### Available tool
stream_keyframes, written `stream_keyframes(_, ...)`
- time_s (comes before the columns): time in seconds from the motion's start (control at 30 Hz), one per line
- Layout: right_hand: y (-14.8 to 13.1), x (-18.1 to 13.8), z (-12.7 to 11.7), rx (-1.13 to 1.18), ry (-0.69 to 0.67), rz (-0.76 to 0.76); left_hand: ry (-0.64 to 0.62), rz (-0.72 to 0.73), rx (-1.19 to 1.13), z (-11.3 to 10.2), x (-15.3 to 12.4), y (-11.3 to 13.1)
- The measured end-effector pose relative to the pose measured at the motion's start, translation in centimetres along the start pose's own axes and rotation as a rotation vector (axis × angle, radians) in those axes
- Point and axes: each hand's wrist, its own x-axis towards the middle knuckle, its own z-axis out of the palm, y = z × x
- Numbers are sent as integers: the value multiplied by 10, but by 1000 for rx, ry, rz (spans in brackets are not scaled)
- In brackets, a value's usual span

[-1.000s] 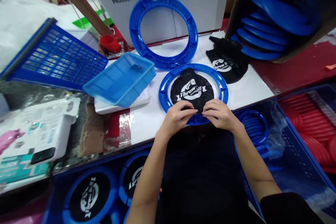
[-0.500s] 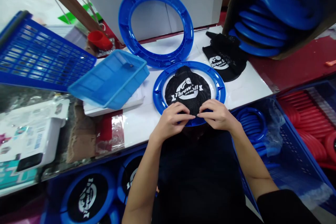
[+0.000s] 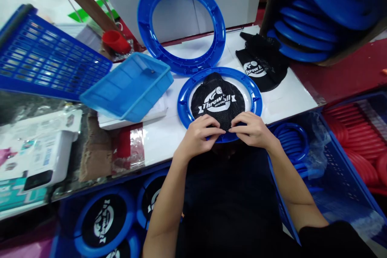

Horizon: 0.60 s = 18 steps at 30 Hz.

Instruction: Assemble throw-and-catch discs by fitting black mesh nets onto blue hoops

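A blue plastic ring (image 3: 185,107) lies flat at the near edge of the white work surface. Across its opening is a round black mesh cloth (image 3: 217,98) with a white "Throw Ball" print; its far side is bunched. My left hand (image 3: 204,133) pinches the cloth's near edge between thumb and finger, over the near rim of the ring. Close beside it, my right hand (image 3: 249,129) pinches the same edge, the fingertips of both hands almost touching. A second blue ring (image 3: 145,28) leans upright behind, against a white carton.
More black mesh cloths (image 3: 266,66) lie at right, below a carton of blue rings (image 3: 305,36). A light blue tray (image 3: 130,88) and blue basket (image 3: 51,56) stand at left. Crates below hold finished-looking discs (image 3: 104,221), blue rings (image 3: 290,141) and red rings (image 3: 359,153).
The view has shifted slightly. Both hands keep their pinch on the mesh cloth's near edge, with little visible movement; the cloth and rings stay in place.
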Motion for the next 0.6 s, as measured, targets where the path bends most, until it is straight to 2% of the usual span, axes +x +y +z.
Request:
stream_keyframes(0.2, -3, 1, 0, -41, -23, -3, -28, -11, 71, 2, -3, 1)
stream_keyframes(0.37, -8, 1, 1, -148, -71, -36, -57, -42, 6, -14, 6, 11)
stream_keyframes(0.43, -13, 2, 1, -201, -91, -67, -3, -149, 137, -21, 13, 13)
stream_keyframes(0.53, -25, 3, -1, -300, -148, -91, 91, -412, 484, -24, 19, 9)
stream_keyframes(0.6, -37, 4, -3, -355, -226, -83, 32, -545, 596, -20, 20, 2)
